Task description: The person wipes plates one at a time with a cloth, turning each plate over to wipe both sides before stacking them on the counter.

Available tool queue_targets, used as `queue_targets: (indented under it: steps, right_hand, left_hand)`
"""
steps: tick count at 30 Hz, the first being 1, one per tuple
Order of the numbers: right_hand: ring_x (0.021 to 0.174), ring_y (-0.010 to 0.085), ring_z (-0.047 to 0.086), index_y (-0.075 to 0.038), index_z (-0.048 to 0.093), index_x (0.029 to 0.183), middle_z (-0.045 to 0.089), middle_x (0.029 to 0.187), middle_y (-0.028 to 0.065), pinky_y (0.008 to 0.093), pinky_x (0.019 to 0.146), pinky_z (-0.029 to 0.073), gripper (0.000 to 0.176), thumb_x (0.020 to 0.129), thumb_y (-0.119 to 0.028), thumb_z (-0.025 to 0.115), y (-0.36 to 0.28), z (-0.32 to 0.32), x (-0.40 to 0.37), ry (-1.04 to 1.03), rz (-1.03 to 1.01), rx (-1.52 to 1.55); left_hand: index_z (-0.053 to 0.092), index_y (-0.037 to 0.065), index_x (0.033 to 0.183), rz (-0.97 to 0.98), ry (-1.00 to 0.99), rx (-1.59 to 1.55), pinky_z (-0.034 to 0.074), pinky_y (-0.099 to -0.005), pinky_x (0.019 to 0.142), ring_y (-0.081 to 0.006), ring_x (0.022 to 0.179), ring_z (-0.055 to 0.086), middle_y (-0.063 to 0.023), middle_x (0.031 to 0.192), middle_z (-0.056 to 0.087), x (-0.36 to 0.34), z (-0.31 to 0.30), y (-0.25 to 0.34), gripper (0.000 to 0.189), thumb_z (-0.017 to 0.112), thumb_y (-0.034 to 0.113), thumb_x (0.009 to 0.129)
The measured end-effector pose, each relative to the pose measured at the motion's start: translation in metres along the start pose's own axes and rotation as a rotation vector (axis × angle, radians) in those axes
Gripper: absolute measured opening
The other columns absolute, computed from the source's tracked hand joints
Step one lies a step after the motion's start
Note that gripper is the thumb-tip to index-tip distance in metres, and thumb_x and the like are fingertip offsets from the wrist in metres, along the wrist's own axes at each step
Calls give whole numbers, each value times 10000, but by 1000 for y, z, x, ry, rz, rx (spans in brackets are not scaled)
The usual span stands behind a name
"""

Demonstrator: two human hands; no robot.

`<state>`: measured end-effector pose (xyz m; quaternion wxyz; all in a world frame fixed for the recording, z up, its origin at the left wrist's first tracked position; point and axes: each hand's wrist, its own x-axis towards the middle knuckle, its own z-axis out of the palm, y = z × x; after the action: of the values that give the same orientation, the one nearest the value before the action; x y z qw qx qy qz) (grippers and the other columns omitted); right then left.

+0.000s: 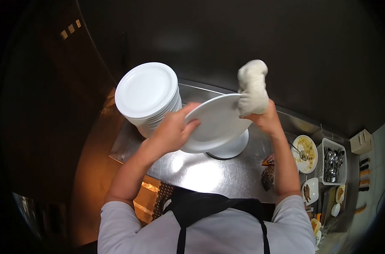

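Observation:
A white plate (pixel 215 122) is tilted above the counter, and my left hand (pixel 171 129) grips its left edge with the thumb on the upper face. At the opposite edge, my right hand (pixel 266 118) is closed on a bunched off-white cloth (pixel 254 84) that touches the rim. Part of the right hand's fingers is hidden behind the cloth and plate. Beneath the held plate, another white plate (pixel 234 148) rests on the counter, partly covered from view. A tall stack of white plates (pixel 146 91) stands to the left, beyond my left hand.
The steel counter (pixel 188 167) runs along a dark wall. To the right are a bowl with food remains and a spoon (pixel 305 154), a basket of cutlery (pixel 334 163) and a small white dish (pixel 310 190). Knives (pixel 364 173) hang farther right. A dark object (pixel 268 175) lies near my right forearm.

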<state>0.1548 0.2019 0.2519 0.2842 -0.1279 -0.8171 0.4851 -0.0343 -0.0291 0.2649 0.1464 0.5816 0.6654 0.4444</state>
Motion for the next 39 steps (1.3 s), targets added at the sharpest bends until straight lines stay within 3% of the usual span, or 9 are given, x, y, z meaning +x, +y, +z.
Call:
queue_targets:
  steps: [1, 4, 6, 13, 14, 17, 22, 36, 39]
  right_hand:
    - [972, 217, 687, -57, 673, 1084, 719, 1016, 75, 354, 860, 551, 446, 676, -24, 850, -23, 5, 8, -45, -78, -136]
    - [970, 251, 693, -80, 679, 1068, 715, 1026, 82, 362, 856, 546, 406, 694, -43, 832, -44, 29, 30, -215, -374, -362]
    - [963, 242, 691, -75, 679, 1055, 711, 1011, 78, 347, 847, 546, 371, 714, -44, 821, -70, 57, 29, -314, -539, -413]
    - [927, 131, 653, -10, 634, 1120, 678, 1043, 47, 284, 825, 541, 325, 815, 91, 684, -113, 53, 36, 170, -491, 411]
    - [923, 138, 657, 4, 624, 1139, 685, 1028, 50, 292, 837, 537, 313, 839, 85, 658, -101, 39, 33, 287, -597, 56]
    - [925, 138, 642, -3, 632, 1145, 683, 1019, 48, 290, 824, 516, 345, 813, 15, 724, -57, 29, 8, 447, -199, 136]
    - [863, 137, 623, 8, 621, 1124, 652, 990, 39, 290, 769, 508, 326, 840, -69, 759, 29, 57, -31, 441, 175, 355]
    - [928, 149, 619, -4, 595, 1192, 658, 1061, 45, 295, 831, 497, 413, 852, -145, 783, 69, 74, -71, 481, 285, 349]
    - [924, 148, 614, 0, 596, 1194, 656, 1060, 45, 299, 831, 495, 415, 858, -162, 777, 84, 72, -78, 516, 263, 267]
  left_hand:
    - [574, 21, 1253, -30, -65, 25, 548, -405, 773, -376, 873, 700, -231, 1014, 693, 1, -4, 3, 348, 613, 75, 911]
    - [585, 50, 1272, -356, -287, 164, 516, -358, 897, -287, 982, 678, -168, 1075, 693, 7, -6, 29, 366, 623, 61, 908]
    - [574, 96, 1310, 365, 10, 475, 390, -435, 1069, -325, 1250, 513, -173, 1310, 577, -18, 28, -39, 478, 705, 215, 865]
    - [438, 33, 1414, -490, 160, -364, 507, -312, 905, -162, 1043, 618, -83, 1176, 632, -53, -1, 8, 563, 651, 48, 894]
    - [382, 16, 1452, -425, 339, -709, 521, -309, 916, -162, 1041, 624, -127, 1216, 622, -66, -10, -6, 581, 620, 35, 921]
    - [339, 2, 1478, -342, 786, -849, 530, -357, 949, -241, 1097, 629, -159, 1267, 597, -87, -52, -25, 605, 517, -55, 903]
    - [391, -10, 1406, -288, 1019, -842, 528, -386, 979, -296, 1173, 581, -202, 1312, 538, -98, -89, -92, 584, 459, -67, 829]
    - [473, -59, 1339, -257, 1215, -671, 394, -358, 1060, -265, 1194, 548, -171, 1269, 581, -51, -55, -146, 560, 498, -43, 780]
    - [320, -67, 1445, -264, 1296, -560, 383, -337, 1051, -248, 1192, 535, -175, 1262, 568, -40, -49, -156, 606, 523, 15, 879]
